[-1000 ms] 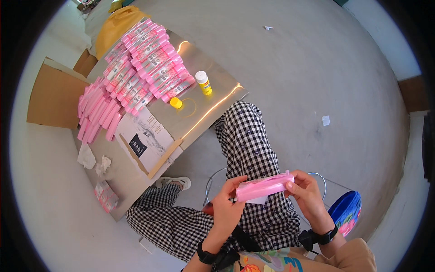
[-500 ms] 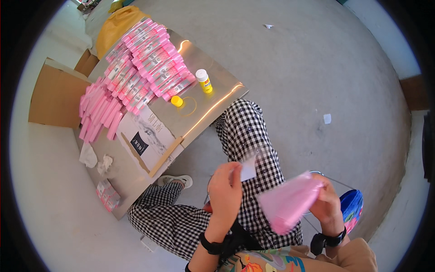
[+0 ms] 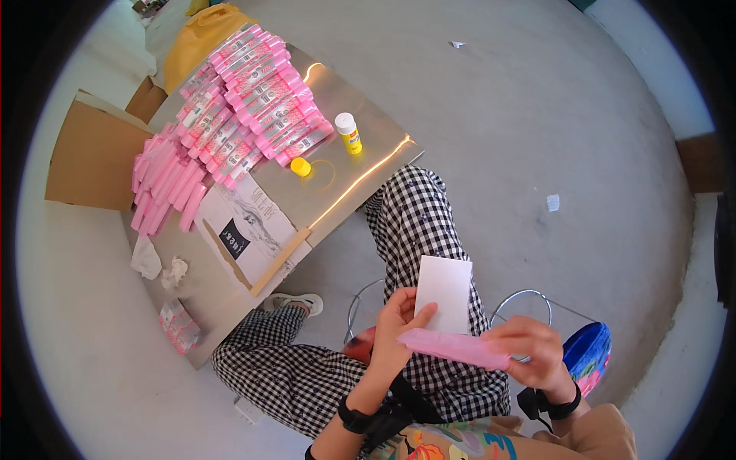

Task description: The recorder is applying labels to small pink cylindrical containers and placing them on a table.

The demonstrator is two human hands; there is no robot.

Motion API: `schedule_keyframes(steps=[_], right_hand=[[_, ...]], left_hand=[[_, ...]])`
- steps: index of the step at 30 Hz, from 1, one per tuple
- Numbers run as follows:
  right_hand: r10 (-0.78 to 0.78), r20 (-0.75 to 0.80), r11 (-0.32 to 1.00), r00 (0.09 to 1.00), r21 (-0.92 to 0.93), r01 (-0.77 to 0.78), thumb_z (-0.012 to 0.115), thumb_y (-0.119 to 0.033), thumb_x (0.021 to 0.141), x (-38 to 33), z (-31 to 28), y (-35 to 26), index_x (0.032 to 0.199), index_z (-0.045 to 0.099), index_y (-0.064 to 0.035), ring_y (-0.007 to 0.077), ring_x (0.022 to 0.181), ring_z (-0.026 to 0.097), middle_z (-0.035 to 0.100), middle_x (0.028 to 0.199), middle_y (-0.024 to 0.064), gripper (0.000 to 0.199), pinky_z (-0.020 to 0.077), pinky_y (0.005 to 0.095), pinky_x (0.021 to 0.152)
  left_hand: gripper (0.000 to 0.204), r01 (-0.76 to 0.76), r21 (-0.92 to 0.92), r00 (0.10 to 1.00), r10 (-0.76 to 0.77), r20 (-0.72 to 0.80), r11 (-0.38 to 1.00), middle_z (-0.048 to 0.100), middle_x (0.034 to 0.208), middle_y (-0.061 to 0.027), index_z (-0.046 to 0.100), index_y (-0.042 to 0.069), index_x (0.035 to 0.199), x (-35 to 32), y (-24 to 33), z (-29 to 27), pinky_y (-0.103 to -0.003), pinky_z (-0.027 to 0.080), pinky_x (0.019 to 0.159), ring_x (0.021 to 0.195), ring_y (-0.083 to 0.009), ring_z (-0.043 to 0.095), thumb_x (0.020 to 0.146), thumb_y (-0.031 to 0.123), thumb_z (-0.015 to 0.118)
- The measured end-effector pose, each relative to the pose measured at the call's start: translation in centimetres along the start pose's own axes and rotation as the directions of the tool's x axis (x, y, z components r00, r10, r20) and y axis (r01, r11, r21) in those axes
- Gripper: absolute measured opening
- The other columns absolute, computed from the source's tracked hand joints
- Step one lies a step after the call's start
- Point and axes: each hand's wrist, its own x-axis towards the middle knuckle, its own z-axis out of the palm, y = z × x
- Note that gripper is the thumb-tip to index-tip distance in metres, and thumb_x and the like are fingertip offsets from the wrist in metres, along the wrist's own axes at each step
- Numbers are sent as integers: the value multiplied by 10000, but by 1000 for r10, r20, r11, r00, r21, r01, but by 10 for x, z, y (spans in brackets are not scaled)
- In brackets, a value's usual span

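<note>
A seated person's left hand (image 3: 395,337) is pinching a white card (image 3: 443,284) upright above the fingers, while the right hand (image 3: 533,349) is gripping a flat pink sleeve (image 3: 454,348), its long axis running crosswise between both hands.

Person wearing black-and-white checked trousers (image 3: 429,230), loose fit, covering both legs. Black band-style wristwatch (image 3: 354,419) sitting on left wrist, at 6 o'clock of frame; second black wrist strap (image 3: 553,404) circling right wrist at 5 o'clock. Colourful floral-print top (image 3: 452,445) showing at bottom edge. Light-coloured shoe (image 3: 295,303) showing on one foot. Forearms bare, no sleeves.
</note>
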Motion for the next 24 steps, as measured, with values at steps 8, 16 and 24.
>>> schedule_keyframes(steps=[8, 16, 24], right_hand=[[-417, 152, 822, 896, -356, 444, 656, -18, 715, 5, 3, -15, 912, 642, -70, 200, 812, 669, 643, 1016, 107, 205, 511, 258, 601], [-470, 122, 774, 874, -419, 475, 643, -35, 724, -1, 3, -12, 892, 649, -69, 217, 790, 664, 635, 1011, 122, 171, 522, 262, 644], [-159, -337, 935, 928, -354, 32, 667, 70, 729, -20, 2, -6, 973, 582, -14, 273, 810, 647, 615, 1024, 168, 271, 526, 344, 706]], left_hand=[[453, -119, 154, 993, 120, 5, 981, 586, 950, -99, 443, -21, 1138, 1, -10, -2, -243, 508, 683, 796, -129, 592, 791, 78, 718], [523, -261, 244, 961, 275, -27, 934, 569, 883, -49, 470, 21, 1217, -11, -1, 11, -218, 482, 681, 794, -107, 565, 766, 69, 729], [493, -229, 121, 973, 228, 20, 966, 525, 1028, -71, 436, 9, 1278, -7, -10, 5, -224, 480, 763, 895, -115, 565, 833, 2, 648]])
